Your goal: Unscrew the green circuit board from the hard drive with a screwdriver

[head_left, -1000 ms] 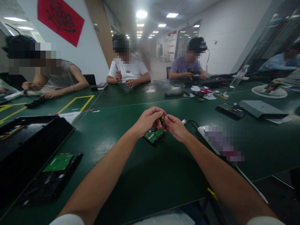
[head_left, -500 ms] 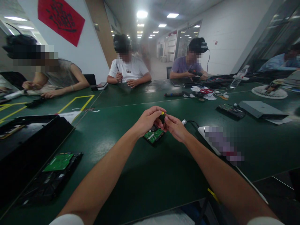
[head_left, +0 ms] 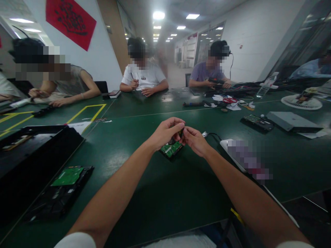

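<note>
My left hand point(head_left: 169, 133) is curled round a small black-and-yellow screwdriver point(head_left: 180, 132), mostly covered by fingers; its tip cannot be seen. With thumb and fingers pinched together, my right hand point(head_left: 193, 140) meets the left one at the screwdriver. Right below both hands lies a hard drive point(head_left: 171, 150) on the green table point(head_left: 165, 193), its green circuit board facing up and its far part hidden by my left hand.
At the left are a black open case point(head_left: 74, 139) and a drive with a green board point(head_left: 67, 176). To the right lie a white power strip point(head_left: 232, 156), another drive point(head_left: 256, 123) and a grey metal box point(head_left: 293, 121). Several people sit across the table.
The screwdriver's yellow end, plain to see before, is now mostly covered by my left thumb and fingers. The whole view has shifted slightly; both hands stay above the hard drive.
</note>
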`<state>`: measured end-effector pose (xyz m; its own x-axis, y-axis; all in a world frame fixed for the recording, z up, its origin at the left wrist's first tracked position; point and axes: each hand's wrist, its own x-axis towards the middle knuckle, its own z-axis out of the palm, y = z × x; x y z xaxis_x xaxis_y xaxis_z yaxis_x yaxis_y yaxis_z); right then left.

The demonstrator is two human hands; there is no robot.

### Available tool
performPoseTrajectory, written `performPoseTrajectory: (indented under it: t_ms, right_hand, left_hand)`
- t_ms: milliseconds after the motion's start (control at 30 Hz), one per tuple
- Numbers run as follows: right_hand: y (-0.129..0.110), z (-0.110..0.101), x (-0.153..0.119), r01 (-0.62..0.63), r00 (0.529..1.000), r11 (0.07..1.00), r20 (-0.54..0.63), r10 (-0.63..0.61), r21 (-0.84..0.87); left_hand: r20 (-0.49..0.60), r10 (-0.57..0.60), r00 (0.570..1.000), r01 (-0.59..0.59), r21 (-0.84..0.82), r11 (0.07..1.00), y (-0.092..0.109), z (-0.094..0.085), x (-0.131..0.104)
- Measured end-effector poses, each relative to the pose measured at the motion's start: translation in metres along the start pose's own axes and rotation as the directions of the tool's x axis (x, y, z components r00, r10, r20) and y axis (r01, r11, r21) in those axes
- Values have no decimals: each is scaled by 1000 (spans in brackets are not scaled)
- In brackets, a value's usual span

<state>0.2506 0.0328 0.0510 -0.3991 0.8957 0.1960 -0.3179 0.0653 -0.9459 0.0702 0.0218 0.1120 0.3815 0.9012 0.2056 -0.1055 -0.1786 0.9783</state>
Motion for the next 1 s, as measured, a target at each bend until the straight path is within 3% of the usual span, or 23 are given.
performPoseTrajectory:
  t_ms: [233,367,533,667,767,900,1000]
  right_hand:
    - [-7,4,-1,5,1000,998,-24,-7,-63]
    - [-10,7,-1,85,996,971,-14,-90,-222]
    - [-12,7,1,162,978,857,-39,-207,-489]
    - [-6,6,3,181,939,768,-123,-320,-614]
    - [-2,4,5,181,898,685,-165,-407,-706]
    - [-2,4,4,204,871,518,-87,-483,-830]
    - [-4,5,3,223,852,444,-47,-521,-868]
  left_hand:
    - [-1,3,1000,-3,-9,1000,-1,1,1]
    - [-25,62,998,-58,151,987,0,-1,2]
    - [-53,129,990,-101,365,925,-3,-7,-2]
    - [-130,235,963,-92,661,744,-18,-22,-22]
    - [-164,307,937,-62,789,612,-36,-35,-48]
    - [-114,371,922,-70,891,448,-56,-41,-79]
    - [-70,379,923,-92,916,391,-63,-36,-91]
